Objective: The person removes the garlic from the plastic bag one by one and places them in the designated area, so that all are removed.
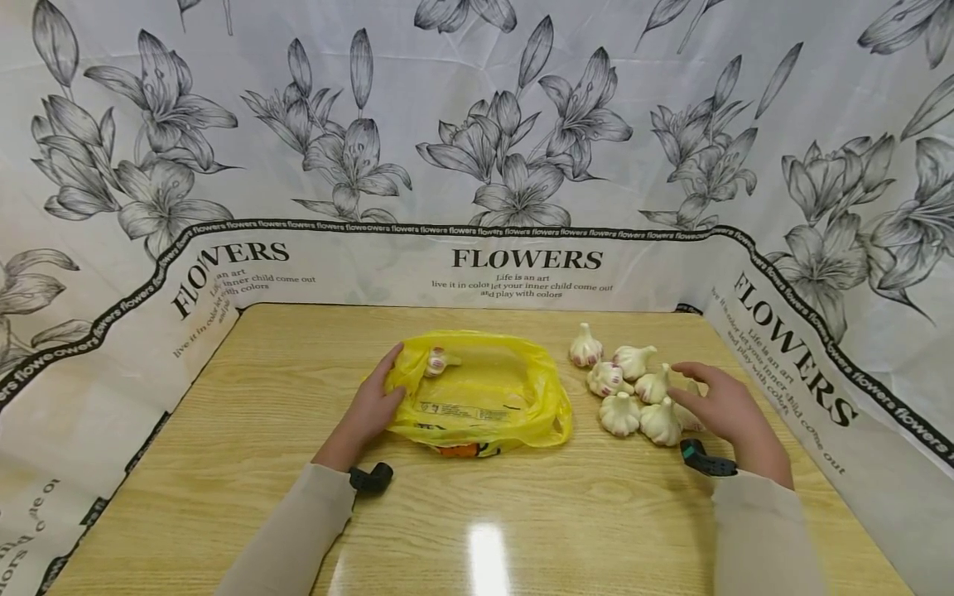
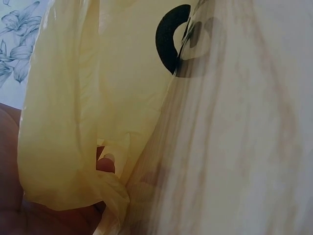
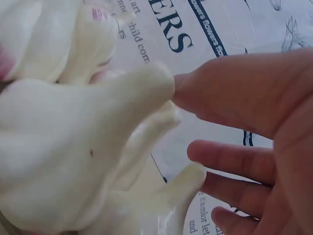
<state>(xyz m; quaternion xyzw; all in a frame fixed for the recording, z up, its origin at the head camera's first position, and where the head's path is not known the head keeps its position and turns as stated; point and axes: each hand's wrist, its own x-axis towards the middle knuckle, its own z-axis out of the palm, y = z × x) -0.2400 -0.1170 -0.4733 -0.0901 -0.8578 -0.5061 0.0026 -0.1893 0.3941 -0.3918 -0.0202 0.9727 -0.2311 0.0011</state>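
A yellow plastic bag lies on the table with its mouth spread wide. My left hand grips the bag's left edge; up close in the left wrist view, the thin film folds around the fingers, and one fingertip shows through a gap. Inside the bag, on its left, rests one garlic bulb. To the right lies a group of several garlic bulbs. Over the right side of that group reaches my right hand, fingers spread. Its thumb is beside a bulb's stem.
The wooden table bears the bag and the garlic. White flower-printed fabric walls off the back and both sides. Black wrist devices sit at both cuffs.
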